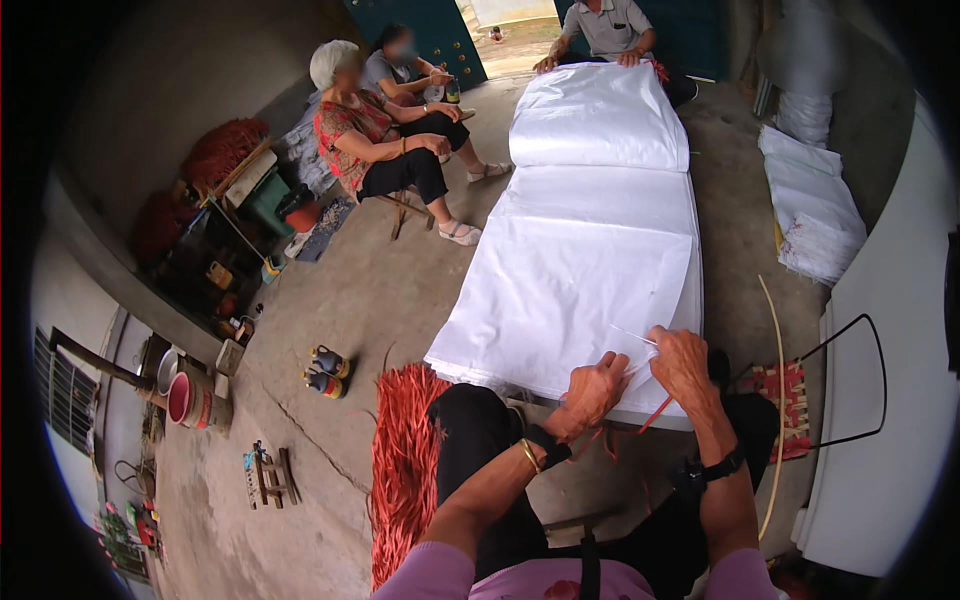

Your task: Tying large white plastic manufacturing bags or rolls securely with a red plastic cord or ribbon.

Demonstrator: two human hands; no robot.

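Observation:
White woven sacks [580,290] lie stacked flat on a long table in front of me. At the near edge, my left hand [592,393] is closed, fingertips pinched beside the sack edge; what they hold is hidden. Just to its right, my right hand [682,365] is closed round a thin, pale needle-like rod [633,335] that points left over the top sack. Below the hands a narrow red plastic strip [656,413] slants down from the sack edge. A thick bundle of red strips [402,460] hangs beside my left knee.
Across the table a person [607,30] rests both hands on the rolled far end of the sacks. Two people sit at the left, one in a red patterned top [350,135]. Dark bottles [328,370] and a small stool [268,475] stand on the floor. Folded sacks [815,205] lie at the right.

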